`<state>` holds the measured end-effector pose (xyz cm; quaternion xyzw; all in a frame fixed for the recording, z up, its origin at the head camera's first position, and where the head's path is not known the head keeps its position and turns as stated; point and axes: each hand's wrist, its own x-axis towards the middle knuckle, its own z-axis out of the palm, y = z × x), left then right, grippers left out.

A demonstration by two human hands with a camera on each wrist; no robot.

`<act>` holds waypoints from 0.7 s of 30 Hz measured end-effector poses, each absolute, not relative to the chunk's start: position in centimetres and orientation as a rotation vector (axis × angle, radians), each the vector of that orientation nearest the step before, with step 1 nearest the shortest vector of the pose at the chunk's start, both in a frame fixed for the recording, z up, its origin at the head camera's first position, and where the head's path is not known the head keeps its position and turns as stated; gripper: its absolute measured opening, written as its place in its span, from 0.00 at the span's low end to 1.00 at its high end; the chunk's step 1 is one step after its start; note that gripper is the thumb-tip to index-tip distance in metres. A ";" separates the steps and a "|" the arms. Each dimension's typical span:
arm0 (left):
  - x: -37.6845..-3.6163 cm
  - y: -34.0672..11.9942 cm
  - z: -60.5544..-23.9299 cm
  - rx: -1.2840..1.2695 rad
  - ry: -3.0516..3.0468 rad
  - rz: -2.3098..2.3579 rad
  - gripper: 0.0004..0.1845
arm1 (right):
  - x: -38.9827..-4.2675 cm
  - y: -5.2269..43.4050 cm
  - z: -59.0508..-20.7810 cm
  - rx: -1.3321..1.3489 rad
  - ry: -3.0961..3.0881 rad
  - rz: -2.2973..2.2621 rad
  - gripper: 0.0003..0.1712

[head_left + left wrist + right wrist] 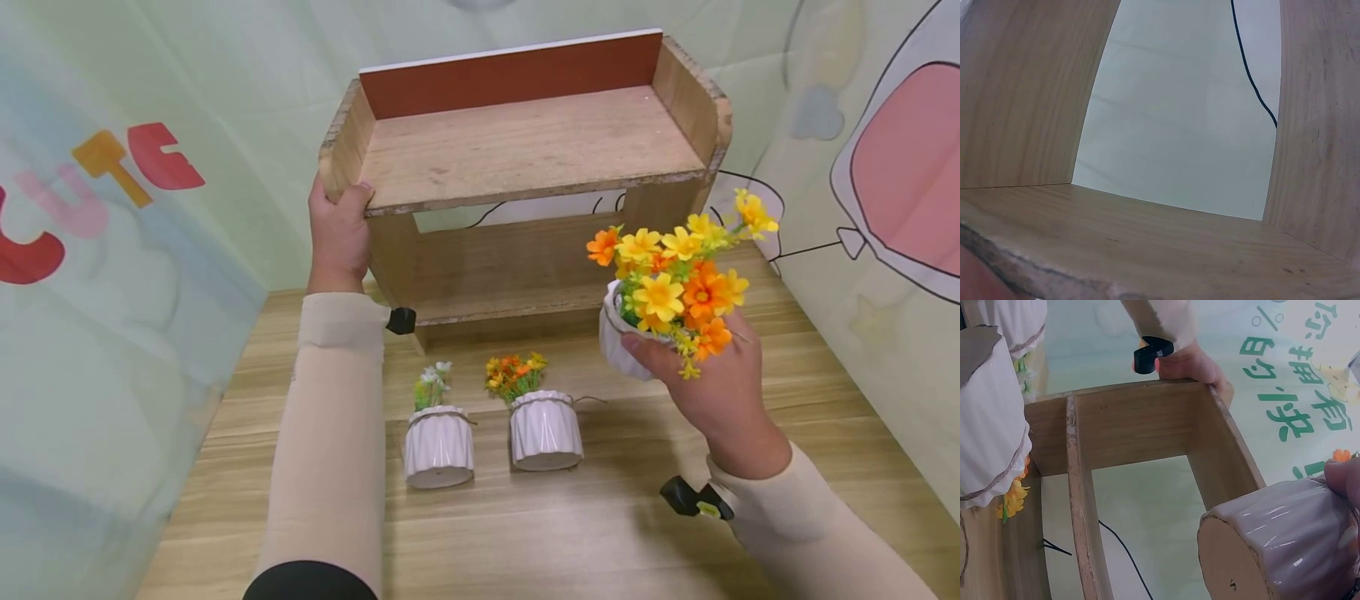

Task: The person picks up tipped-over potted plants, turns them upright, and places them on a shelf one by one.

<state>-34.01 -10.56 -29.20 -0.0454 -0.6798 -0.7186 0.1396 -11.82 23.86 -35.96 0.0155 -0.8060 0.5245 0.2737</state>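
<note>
My left hand (pixel 341 237) grips the upper left side of a small wooden shelf (pixel 525 150), its thumb on the front edge of the top board. In my right hand (pixel 720 392) is a white ribbed flowerpot (pixel 621 342) with yellow and orange artificial flowers (pixel 667 283), held in the air before the shelf's right side. The right wrist view shows the underside of this flowerpot (pixel 1279 544). Two more white pots lie tipped on the floor before the shelf: one with white flowers (pixel 439 446), one with orange flowers (pixel 546 429). The left wrist view shows only the inside of the shelf (pixel 1147 237).
The wood-patterned surface (pixel 525 542) lies under the pots and the shelf. A printed cloth backdrop (pixel 225 75) hangs behind and at both sides, with coloured letters on the left and a pink balloon shape (pixel 915 167) on the right.
</note>
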 end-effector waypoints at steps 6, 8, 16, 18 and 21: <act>-34.1 -10.5 -29.3 -0.134 -1.964 -2.065 0.34 | -12.1 23.9 -36.1 0.114 -2.130 1.421 0.40; -34.1 -10.5 -29.3 -0.130 -1.970 -2.066 0.34 | -12.2 23.9 -36.1 0.133 -2.118 1.427 0.40; -33.9 -10.6 -29.2 -0.100 -2.005 -2.057 0.34 | -12.4 23.9 -36.0 0.170 -2.100 1.408 0.40; -33.9 -10.6 -29.2 -0.098 -2.007 -2.058 0.34 | -12.5 23.8 -35.9 0.171 -2.093 1.417 0.40; -33.9 -10.6 -29.1 -0.101 -1.999 -2.061 0.34 | -12.5 23.7 -35.6 0.157 -2.092 1.438 0.40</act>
